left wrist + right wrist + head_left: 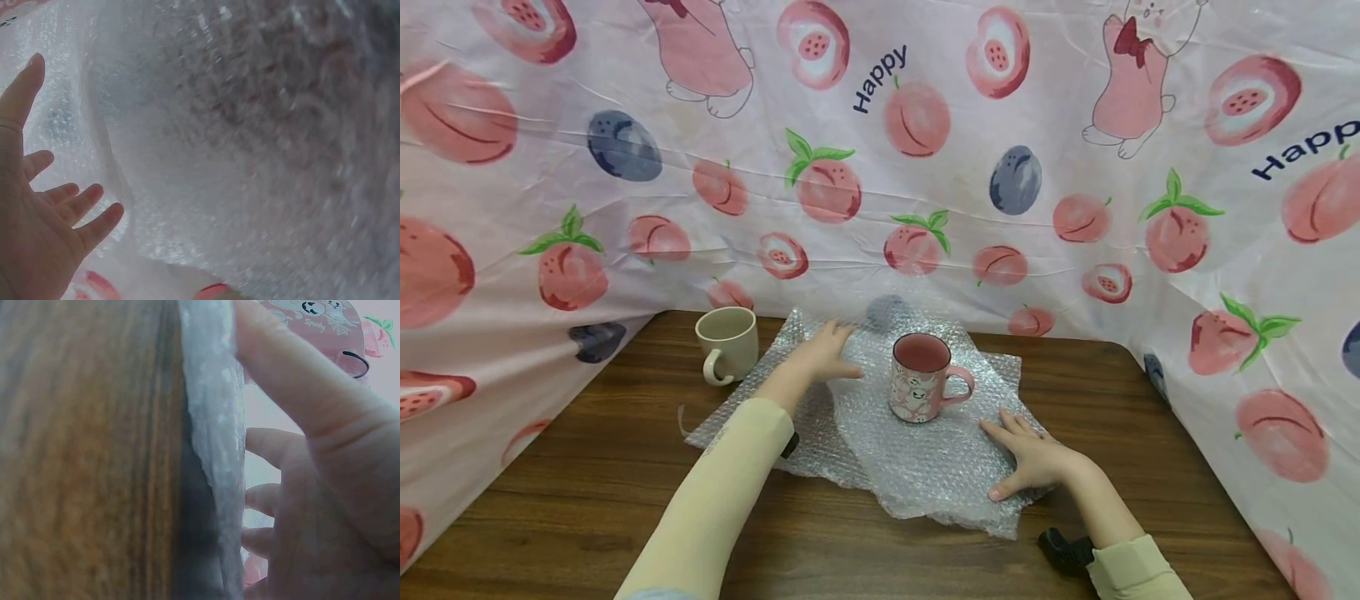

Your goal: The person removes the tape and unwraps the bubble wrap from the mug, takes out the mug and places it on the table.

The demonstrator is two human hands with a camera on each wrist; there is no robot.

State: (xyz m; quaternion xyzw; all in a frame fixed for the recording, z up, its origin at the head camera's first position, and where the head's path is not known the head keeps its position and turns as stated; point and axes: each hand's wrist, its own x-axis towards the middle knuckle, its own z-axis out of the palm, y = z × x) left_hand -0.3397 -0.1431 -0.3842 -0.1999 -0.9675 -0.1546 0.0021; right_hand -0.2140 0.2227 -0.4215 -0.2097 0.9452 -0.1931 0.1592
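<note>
A pink mug [917, 383] with a white cartoon pattern stands upright on overlapping sheets of bubble wrap [917, 475], its handle to the right. My left hand [823, 354] is left of the mug over the wrap, fingers spread and straight, holding nothing. In the left wrist view that hand [50, 219] shows its palm beside the raised wrap [200, 156]; whether it touches cannot be told. To the mug's right, my right hand [1033, 458] rests its spread fingertips on the wrap near its right edge. The right wrist view shows its thumb [300, 375] against the wrap [215, 406].
A cream mug [730, 342] stands at the back left of the brown wooden table [587, 492], beside the wrap's left corner. A fruit-print sheet [880, 167] hangs behind and along both sides of the table. A black wrist device [1066, 552] sits by the right wrist.
</note>
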